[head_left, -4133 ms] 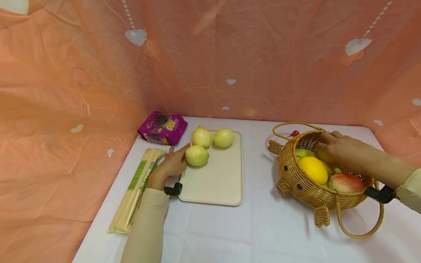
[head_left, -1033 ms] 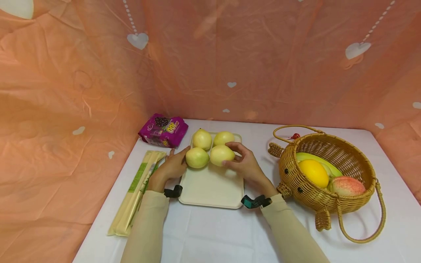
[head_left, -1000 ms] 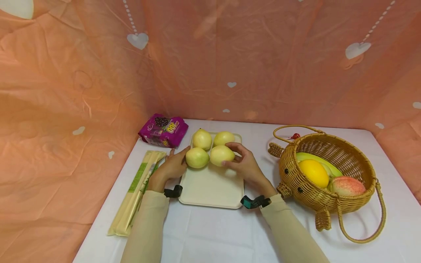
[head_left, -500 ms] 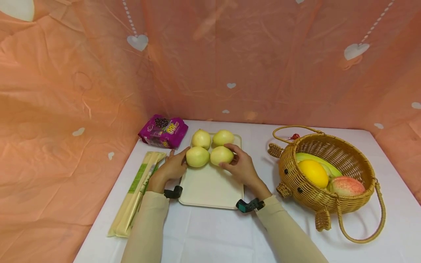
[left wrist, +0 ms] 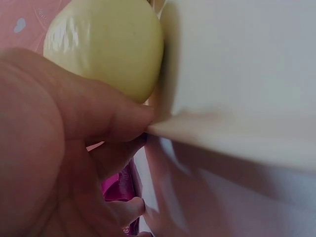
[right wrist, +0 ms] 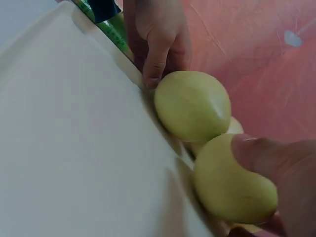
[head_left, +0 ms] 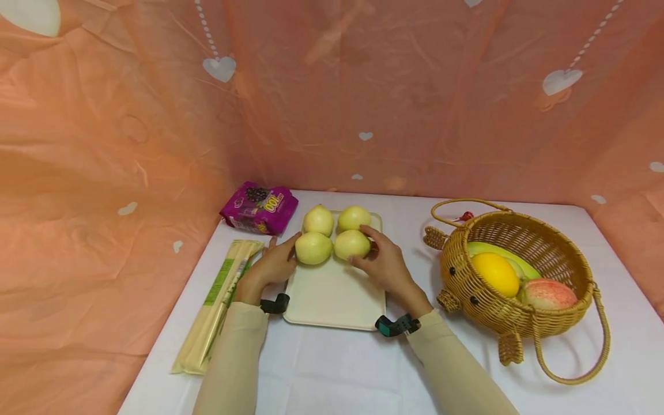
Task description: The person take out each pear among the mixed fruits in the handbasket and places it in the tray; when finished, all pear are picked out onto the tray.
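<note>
Several pale yellow-green pears sit on a cream rectangular tray (head_left: 334, 300), bunched at its far end. My right hand (head_left: 386, 262) holds the near right pear (head_left: 351, 245) between thumb and fingers, low over the tray. In the right wrist view, that pear (right wrist: 232, 182) lies against its left neighbour. My left hand (head_left: 272, 265) pinches the tray's left rim, thumb (left wrist: 123, 116) at the edge and fingers outside it, close beside the near left pear (head_left: 313, 248). Behind these two are the far left pear (head_left: 318, 221) and far right pear (head_left: 354, 218).
A wicker pig-shaped basket (head_left: 560, 323) at right holds a yellow fruit (head_left: 495, 274), a red-and-pale fruit (head_left: 548, 294) and a long green one. A purple packet (head_left: 261, 208) lies behind a long beige packet (head_left: 215, 311) at left. A red-wrapped lollipop (head_left: 467, 216) lies behind the basket.
About four seconds ago my right hand was inside the basket; it has since brought a pear to the tray's near right spot. Over the last second both hands have barely moved.
</note>
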Demonstrator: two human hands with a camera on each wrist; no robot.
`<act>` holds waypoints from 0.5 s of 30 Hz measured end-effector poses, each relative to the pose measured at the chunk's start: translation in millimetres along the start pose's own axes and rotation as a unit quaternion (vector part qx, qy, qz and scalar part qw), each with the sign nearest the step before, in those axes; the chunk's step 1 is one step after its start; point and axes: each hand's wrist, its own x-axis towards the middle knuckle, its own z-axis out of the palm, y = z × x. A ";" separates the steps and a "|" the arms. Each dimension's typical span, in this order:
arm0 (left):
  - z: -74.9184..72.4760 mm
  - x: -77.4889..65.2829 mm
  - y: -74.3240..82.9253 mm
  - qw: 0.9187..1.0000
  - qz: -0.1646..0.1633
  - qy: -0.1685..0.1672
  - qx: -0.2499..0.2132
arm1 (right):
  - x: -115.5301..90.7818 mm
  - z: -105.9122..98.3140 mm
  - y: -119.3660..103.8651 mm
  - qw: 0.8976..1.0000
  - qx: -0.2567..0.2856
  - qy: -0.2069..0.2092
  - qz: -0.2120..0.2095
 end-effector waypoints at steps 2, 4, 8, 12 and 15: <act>0.9 0.3 0.8 1.000 -0.001 -0.002 0.001 | -6.7 -8.3 -6.4 0.999 -0.046 -0.003 -0.018; 1.5 1.0 1.1 1.000 -0.003 -0.004 -0.002 | -15.5 -19.2 -15.7 0.996 -0.082 -0.005 -0.043; 1.5 1.4 0.6 1.000 -0.005 -0.003 -0.008 | -38.7 -48.6 -39.2 0.994 -0.068 -0.029 -0.084; 0.9 0.9 0.1 1.000 -0.003 0.000 -0.012 | -66.8 -88.2 -56.6 0.989 0.029 -0.088 -0.112; 1.0 0.3 0.5 1.000 0.001 0.000 -0.009 | -88.5 -125.7 -62.0 0.979 0.096 -0.138 -0.118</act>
